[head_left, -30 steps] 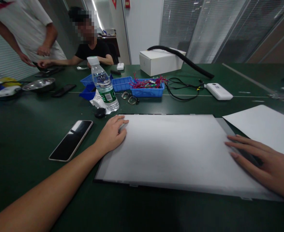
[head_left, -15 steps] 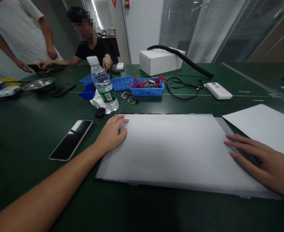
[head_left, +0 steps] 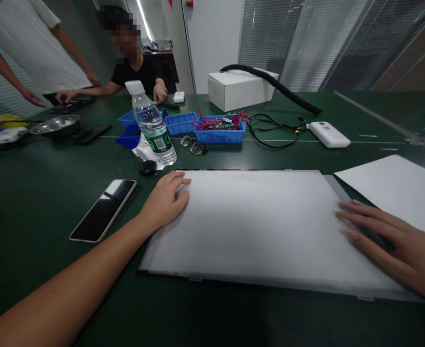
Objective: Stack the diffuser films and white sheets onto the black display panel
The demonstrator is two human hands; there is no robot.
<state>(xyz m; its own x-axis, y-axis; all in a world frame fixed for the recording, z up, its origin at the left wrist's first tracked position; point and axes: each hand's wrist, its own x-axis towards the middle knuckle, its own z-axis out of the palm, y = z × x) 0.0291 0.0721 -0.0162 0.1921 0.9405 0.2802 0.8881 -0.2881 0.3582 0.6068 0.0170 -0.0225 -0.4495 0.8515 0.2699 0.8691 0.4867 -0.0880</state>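
A large flat white panel (head_left: 263, 226) with a thin dark frame lies on the green table (head_left: 38, 193) in front of me. My left hand (head_left: 165, 200) rests on its far left corner, fingers loosely curled and flat on the surface, holding nothing. My right hand (head_left: 393, 243) lies on the panel's right edge with its fingers stretched out and spread. A second white sheet (head_left: 396, 188) lies just right of the panel.
A phone (head_left: 103, 209) lies left of my left arm. Behind the panel stand a water bottle (head_left: 150, 125), glasses (head_left: 193, 144), blue bins with red wires (head_left: 219, 127), a black cable, a white device (head_left: 328, 134) and a white box (head_left: 239, 89). Two other people are at the far left.
My hands stay on the panel. The view has shifted slightly. At the far left, the standing person's hands have moved and the seated person's arm has shifted.
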